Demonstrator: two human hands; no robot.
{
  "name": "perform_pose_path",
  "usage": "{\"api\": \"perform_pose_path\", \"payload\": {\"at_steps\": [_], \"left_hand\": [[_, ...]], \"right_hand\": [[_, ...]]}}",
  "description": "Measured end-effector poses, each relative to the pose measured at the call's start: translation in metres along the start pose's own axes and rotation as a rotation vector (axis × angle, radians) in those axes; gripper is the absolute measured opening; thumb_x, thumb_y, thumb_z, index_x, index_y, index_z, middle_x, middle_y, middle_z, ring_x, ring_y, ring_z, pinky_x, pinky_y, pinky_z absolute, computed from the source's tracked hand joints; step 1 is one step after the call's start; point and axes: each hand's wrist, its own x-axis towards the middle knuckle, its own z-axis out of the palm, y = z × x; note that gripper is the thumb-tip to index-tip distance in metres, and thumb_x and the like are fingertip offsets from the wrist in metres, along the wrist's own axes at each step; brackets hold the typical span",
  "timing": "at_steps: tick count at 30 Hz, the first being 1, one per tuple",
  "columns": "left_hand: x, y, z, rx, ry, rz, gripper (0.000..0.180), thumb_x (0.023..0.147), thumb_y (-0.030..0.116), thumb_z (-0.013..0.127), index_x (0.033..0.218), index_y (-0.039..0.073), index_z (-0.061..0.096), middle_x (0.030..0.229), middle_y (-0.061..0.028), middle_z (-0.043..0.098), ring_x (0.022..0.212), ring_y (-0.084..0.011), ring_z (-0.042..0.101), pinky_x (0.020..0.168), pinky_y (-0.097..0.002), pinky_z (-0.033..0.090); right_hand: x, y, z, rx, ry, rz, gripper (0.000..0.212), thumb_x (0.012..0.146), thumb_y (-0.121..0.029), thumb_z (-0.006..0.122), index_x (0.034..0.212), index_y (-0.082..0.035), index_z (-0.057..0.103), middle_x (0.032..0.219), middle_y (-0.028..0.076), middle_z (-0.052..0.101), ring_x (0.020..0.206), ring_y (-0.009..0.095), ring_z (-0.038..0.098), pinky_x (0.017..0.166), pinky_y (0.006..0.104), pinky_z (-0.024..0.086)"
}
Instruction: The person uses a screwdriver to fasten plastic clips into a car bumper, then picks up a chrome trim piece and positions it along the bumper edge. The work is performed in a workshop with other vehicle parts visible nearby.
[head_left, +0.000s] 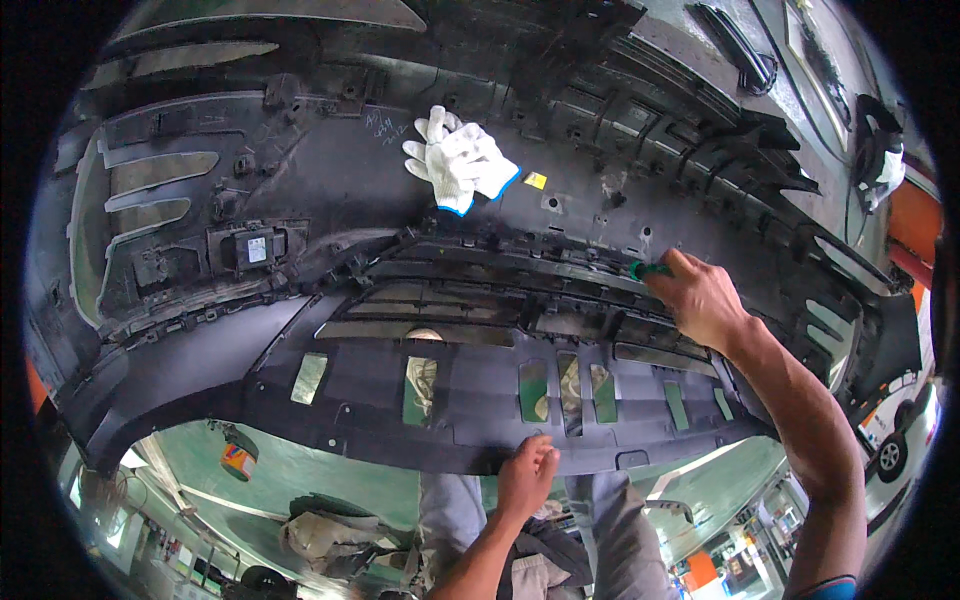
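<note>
A large black plastic car bumper (pixel 480 372) lies with its ribbed inner side towards me. My right hand (pixel 700 302) reaches over to its middle right and is closed round a small green-handled tool (pixel 650 270). The tool's tip is at the long slotted strip (pixel 590 262) across the bumper; what it touches there is too small to tell. At the near edge, my left hand (pixel 526 480) has its fingers curled against the bumper's rim. A pair of white knitted work gloves (pixel 460 158) with blue cuffs rests on the bumper's far half, beside a small yellow label (pixel 536 181).
A black module with a white sticker (pixel 256 250) sits in the bumper's left part. Below the near edge show my trousered legs (pixel 452 510), the green floor (pixel 300 462) and an orange-labelled tin (pixel 238 460). A white vehicle (pixel 895 440) stands at the right.
</note>
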Motion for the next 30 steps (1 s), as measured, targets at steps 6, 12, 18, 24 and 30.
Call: {"api": "perform_pose_path", "payload": {"at_steps": [6,12,18,24,30], "left_hand": [[0.007,-0.004,0.003,0.133,0.029,0.006,0.034,0.097,0.029,0.065,0.122,0.007,0.063,0.103,-0.0124,0.076,0.09,-0.0312,0.073,0.077,-0.0435,0.057],[0.007,-0.017,0.009,0.127,-0.007,-0.033,0.034,0.097,0.031,0.065,0.122,0.007,0.063,0.103,-0.0136,0.076,0.091,-0.0319,0.073,0.078,-0.0434,0.057],[0.009,-0.016,0.007,0.092,0.011,-0.029,0.036,0.098,0.031,0.065,0.123,0.006,0.063,0.104,-0.0148,0.075,0.091,-0.0316,0.074,0.08,-0.0424,0.057],[0.013,-0.007,0.009,0.064,-0.032,-0.082,0.038,0.097,0.032,0.066,0.124,0.005,0.063,0.105,-0.0141,0.076,0.092,-0.0291,0.074,0.081,-0.0406,0.057],[0.016,0.0,0.01,0.143,-0.044,-0.114,0.037,0.096,0.032,0.066,0.123,0.006,0.064,0.105,-0.0139,0.076,0.093,-0.0295,0.074,0.082,-0.0408,0.057]], "right_hand": [[0.02,-0.009,0.001,0.33,0.114,0.465,0.039,0.098,-0.04,0.062,0.114,-0.004,0.066,0.091,0.023,0.071,0.088,0.045,0.068,0.078,0.0537,0.053],[0.008,0.002,-0.008,0.245,0.091,0.196,0.036,0.088,-0.017,0.069,0.123,-0.01,0.066,0.116,0.012,0.065,0.103,0.038,0.066,0.088,0.0466,0.055],[-0.014,0.028,0.007,-0.002,0.013,0.155,0.049,0.081,-0.006,0.068,0.13,-0.012,0.064,0.109,0.011,0.063,0.098,0.036,0.066,0.083,0.0437,0.056],[-0.025,0.045,0.032,-0.306,-0.064,-0.115,0.046,0.091,-0.015,0.061,0.137,-0.013,0.059,0.098,0.012,0.063,0.094,0.029,0.07,0.07,0.0431,0.058],[-0.025,0.035,0.04,-0.199,-0.17,0.015,0.058,0.082,-0.017,0.069,0.138,-0.009,0.056,0.099,0.017,0.067,0.082,0.034,0.072,0.066,0.0448,0.058]]}}
